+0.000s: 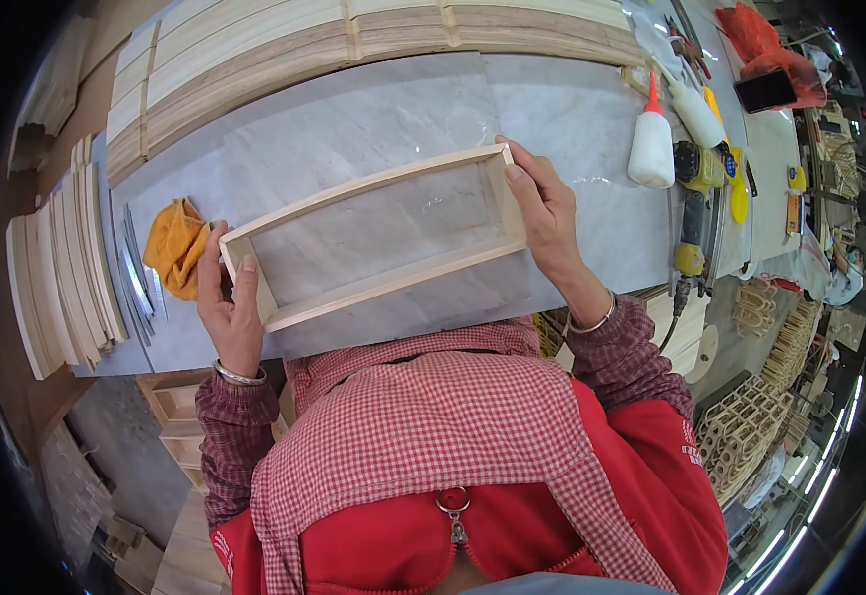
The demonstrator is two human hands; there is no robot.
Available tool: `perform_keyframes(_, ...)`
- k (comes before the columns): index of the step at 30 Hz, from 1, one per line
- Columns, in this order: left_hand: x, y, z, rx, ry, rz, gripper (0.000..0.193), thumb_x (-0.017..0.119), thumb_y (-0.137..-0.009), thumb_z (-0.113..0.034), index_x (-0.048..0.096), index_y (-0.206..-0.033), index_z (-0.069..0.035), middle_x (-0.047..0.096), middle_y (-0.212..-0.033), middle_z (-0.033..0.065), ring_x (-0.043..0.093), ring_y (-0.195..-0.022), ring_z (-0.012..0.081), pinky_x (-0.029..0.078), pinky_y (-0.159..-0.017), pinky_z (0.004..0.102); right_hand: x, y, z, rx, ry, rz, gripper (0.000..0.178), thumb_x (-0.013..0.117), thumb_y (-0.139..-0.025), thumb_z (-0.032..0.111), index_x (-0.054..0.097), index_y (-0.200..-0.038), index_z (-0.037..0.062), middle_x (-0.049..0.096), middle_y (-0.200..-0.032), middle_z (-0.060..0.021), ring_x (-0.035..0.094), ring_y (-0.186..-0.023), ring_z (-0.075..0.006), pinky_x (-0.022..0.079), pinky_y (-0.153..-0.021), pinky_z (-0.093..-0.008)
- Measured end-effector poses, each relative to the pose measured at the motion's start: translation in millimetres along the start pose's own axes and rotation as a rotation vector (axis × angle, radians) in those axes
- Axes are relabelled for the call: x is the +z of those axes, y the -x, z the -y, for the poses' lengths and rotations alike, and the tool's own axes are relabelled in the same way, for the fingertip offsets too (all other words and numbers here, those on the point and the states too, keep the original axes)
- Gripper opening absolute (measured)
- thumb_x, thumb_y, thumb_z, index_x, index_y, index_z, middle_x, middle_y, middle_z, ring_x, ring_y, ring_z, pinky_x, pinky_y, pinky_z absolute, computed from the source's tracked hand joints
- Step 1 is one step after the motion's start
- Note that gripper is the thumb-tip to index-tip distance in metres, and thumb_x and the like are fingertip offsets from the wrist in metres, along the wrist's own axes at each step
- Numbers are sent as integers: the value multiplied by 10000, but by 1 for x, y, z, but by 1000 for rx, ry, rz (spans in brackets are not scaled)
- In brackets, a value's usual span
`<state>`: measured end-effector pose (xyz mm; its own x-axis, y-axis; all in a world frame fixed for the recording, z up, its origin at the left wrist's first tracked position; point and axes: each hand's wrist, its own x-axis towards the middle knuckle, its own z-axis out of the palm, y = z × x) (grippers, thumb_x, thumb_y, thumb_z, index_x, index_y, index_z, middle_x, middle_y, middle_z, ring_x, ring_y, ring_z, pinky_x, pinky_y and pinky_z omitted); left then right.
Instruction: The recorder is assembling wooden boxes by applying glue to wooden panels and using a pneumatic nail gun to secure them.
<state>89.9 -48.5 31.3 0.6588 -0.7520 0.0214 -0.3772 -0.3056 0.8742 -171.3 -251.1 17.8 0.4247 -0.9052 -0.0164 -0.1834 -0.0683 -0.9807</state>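
Note:
Between my hands is a rectangular pale wooden frame [393, 284], its middle open so that the grey marbled tabletop shows through. My left hand [233, 309] grips its left short side, thumb on the inner face and fingers outside. At the opposite end my right hand [549, 213] holds the right short side near the far corner, thumb on top. The frame is tilted, with its right end farther from me. Beside my left hand lies a crumpled orange cloth [177, 248].
Long wooden boards [383, 38] line the table's far side. Wooden strips [64, 268] and thin metal rods [138, 273] lie left. On the right are a white glue bottle with a red tip [652, 149], a second white bottle [695, 114], a yellow-black power tool [692, 218] and a phone [766, 91].

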Motion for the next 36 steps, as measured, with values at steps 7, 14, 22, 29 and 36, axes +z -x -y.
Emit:
perform_keyframes(7, -4, -4, 0, -29, 10, 15, 443, 542, -908, -103, 452, -1339, -50, 498, -1308, 122, 504, -1154, 244, 379, -988, 324, -1, 2, 3, 48, 31, 5, 318, 508, -933, 134, 588, -1226, 40, 540, -963, -7, 442, -798, -104, 354, -738, -206)
perform_keyframes(14, 0, -3, 9, 75, -10, -19, 455, 546, -907, -115, 444, -1348, -63, 504, -1287, 119, 524, -1079, 224, 400, -944, 316, 3, 4, 1, 0, 32, -28, 301, 527, -922, 132, 606, -1198, 42, 521, -910, -11, 434, -755, -105, 359, -703, -205)
perform_keyframes(22, -2, -1, 9, 15, 36, 2, 494, 553, -903, -122, 417, -1376, -72, 494, -1292, 123, 514, -1076, 219, 399, -938, 310, -4, 5, 5, 38, 50, -1, 307, 544, -916, 146, 605, -1199, 44, 535, -927, -14, 448, -771, -106, 369, -700, -210)
perform_keyframes(29, -5, 5, 13, -66, 102, -25, 507, 531, -920, -143, 391, -1401, -73, 480, -1310, 127, 505, -1090, 212, 399, -936, 311, -87, -13, 3, -188, 644, -426, 320, 609, -882, 221, 606, -1160, 64, 566, -984, -66, 520, -826, -180, 436, -751, -277)
perform_keyframes(36, -12, 5, 25, -96, 235, -34, 442, 483, -961, -210, 434, -1376, -68, 498, -1294, 121, 516, -1048, 179, 404, -913, 287, -144, -35, -33, 19, 1082, -612, 543, 630, -817, 392, 535, -1236, 61, 541, -1093, -159, 535, -958, -330, 447, -845, -405)
